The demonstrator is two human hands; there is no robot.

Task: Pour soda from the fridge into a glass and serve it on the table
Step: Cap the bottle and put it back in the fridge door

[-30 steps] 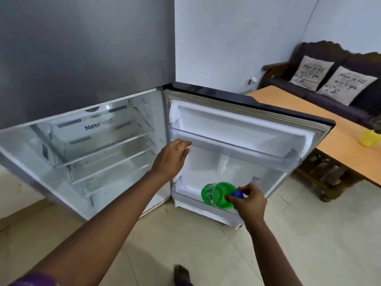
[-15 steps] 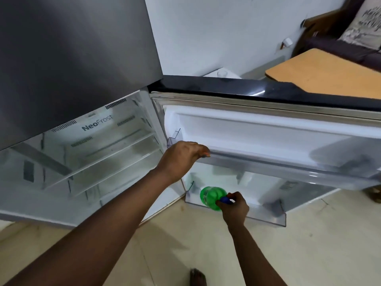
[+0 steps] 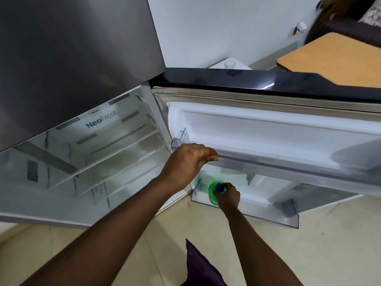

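Gripping blue cap of green plastic soda bottle (image 3: 213, 196) with right hand (image 3: 226, 196) in lower clear door bin (image 3: 268, 211); left hand (image 3: 188, 159) clasping upper door shelf rail (image 3: 268, 162); open bin space rightward.

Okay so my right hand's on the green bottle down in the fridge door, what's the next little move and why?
Probably lift the green bottle straight up out of the lower door bin. The right hand is already closed around its neck by the blue cap, the bottle still sits behind the bin's clear front wall, and the left hand on the upper door shelf steadies the door.
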